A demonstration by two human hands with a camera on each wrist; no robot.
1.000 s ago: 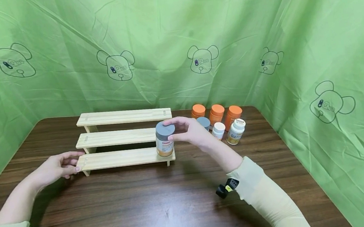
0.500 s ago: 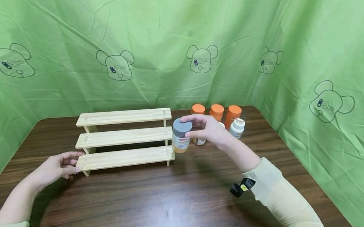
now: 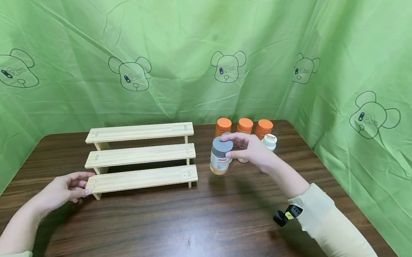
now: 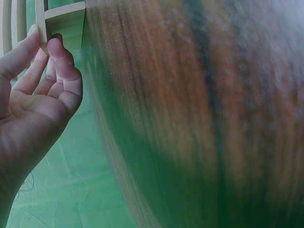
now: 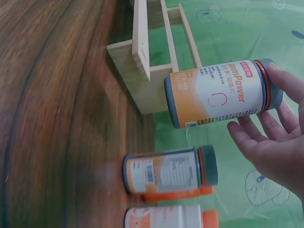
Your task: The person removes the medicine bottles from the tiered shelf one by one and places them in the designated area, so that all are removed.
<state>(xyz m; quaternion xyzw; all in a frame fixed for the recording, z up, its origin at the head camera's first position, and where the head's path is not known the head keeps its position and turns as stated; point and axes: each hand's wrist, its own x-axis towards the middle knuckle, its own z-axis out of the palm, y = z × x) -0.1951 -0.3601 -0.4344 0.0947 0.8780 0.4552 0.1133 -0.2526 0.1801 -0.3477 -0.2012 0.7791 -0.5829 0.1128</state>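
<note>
My right hand (image 3: 252, 150) grips a pill bottle (image 3: 219, 158) by its grey lid, just right of the wooden shelf rack (image 3: 141, 179). In the right wrist view the bottle (image 5: 216, 95) shows a white and orange label, with fingers and thumb around the lid and its base off the table. At the rack's left end, my left hand (image 3: 58, 194) pinches the lowest board between thumb and fingers. The left wrist view shows those fingertips at the board's end (image 4: 42, 23). All three boards of the rack are bare.
Behind the right hand stand three orange-lidded bottles (image 3: 245, 125) and a white-capped bottle (image 3: 270, 141). Another grey-lidded bottle (image 5: 164, 171) stands near the held one, mostly hidden in the head view. Green curtain (image 3: 175, 30) surrounds the brown wooden table (image 3: 157, 236).
The right hand has carried the grey-lidded bottle from the right end of the lowest board rightward, off the rack toward the other bottles. The left hand keeps its place.
</note>
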